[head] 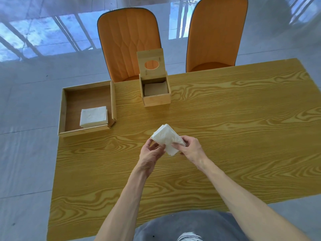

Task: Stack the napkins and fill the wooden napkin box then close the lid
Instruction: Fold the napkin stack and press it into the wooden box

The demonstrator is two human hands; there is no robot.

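2 bare forearms, no sleeves visible up to the frame edge. No rings, watch or bands seen on left hand [151,152] or right hand [190,149]. Lower body: grey faded garment [187,225], denim-like, with 1 whitish frayed patch [188,236].

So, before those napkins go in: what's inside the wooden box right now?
The wooden box stands open, lid tilted up. Inside, only a flat brown bottom panel shows, no napkins. The near wall hides the front strip of the inside.
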